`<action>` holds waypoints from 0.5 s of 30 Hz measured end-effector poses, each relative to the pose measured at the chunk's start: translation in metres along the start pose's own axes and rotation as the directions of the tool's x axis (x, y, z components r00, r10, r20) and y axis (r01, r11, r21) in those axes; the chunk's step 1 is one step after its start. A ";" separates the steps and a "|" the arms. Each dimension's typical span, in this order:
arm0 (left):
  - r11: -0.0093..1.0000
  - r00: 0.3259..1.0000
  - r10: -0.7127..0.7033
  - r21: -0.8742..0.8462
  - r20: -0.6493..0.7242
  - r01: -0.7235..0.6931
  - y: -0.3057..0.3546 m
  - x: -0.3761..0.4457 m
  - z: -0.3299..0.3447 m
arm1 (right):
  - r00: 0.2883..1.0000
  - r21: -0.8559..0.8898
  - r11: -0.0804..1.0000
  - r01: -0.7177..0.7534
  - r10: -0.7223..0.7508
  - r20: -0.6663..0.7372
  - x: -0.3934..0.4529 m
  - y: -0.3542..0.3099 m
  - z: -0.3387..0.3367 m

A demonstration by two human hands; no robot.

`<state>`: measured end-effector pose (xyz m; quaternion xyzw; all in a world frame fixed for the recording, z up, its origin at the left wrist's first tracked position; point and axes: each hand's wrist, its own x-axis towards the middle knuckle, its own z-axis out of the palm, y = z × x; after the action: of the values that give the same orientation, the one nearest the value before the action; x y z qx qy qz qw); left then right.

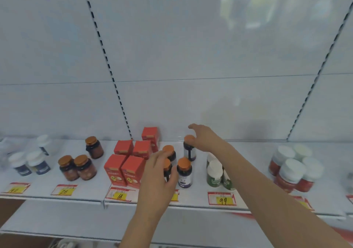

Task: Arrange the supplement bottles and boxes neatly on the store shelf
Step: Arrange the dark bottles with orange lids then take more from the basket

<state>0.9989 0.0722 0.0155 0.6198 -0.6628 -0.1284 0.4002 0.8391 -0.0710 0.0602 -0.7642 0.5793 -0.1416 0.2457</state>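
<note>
While left hand (159, 173) half-hides one bottle (167, 169) — right hand (205, 138) grips another (189, 148).

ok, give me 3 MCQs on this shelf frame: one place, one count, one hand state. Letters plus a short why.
1. The red boxes stand where, relative to the orange-capped bottle group?
A. left
B. right
C. on top

2. How many red boxes show?
A. three
B. five
C. eight

3. The left hand is:
A. hanging idle
B. gripping a front bottle
C. holding a price tag

Answers:
1 A, boxes sit left of the bottles.
2 B, two front, two middle, one back.
3 B, fingers curl round the bottle.
</note>
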 end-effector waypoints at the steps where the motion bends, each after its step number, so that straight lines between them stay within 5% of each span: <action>1: 1.000 1.000 -0.014 -0.002 -0.006 0.014 0.000 0.002 0.001 | 0.998 -0.057 0.998 0.009 -0.006 0.056 0.012 0.004 0.003; 5: 0.998 0.996 -0.066 0.006 -0.066 0.067 0.003 0.008 0.003 | 0.985 -0.236 0.969 0.070 -0.031 0.167 0.043 0.019 0.025; 9: 0.994 0.988 -0.111 -0.026 -0.107 0.109 0.016 0.013 -0.003 | 0.986 -0.192 0.973 0.126 -0.101 0.133 0.046 0.032 0.021; 12: 0.976 0.965 -0.199 -0.120 -0.171 0.180 0.031 0.018 -0.012 | 0.992 0.228 0.965 0.126 -0.120 -0.038 0.018 0.040 -0.010; 15: 0.880 0.916 -0.384 -0.345 -0.111 0.327 0.057 0.019 -0.021 | 0.990 0.717 0.688 0.113 -0.139 -0.022 -0.035 0.040 -0.040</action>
<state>0.9741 0.0725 0.0735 0.6671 -0.4695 -0.2501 0.5215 0.7762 -0.0543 0.0745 -0.6485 0.4205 -0.3593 0.5230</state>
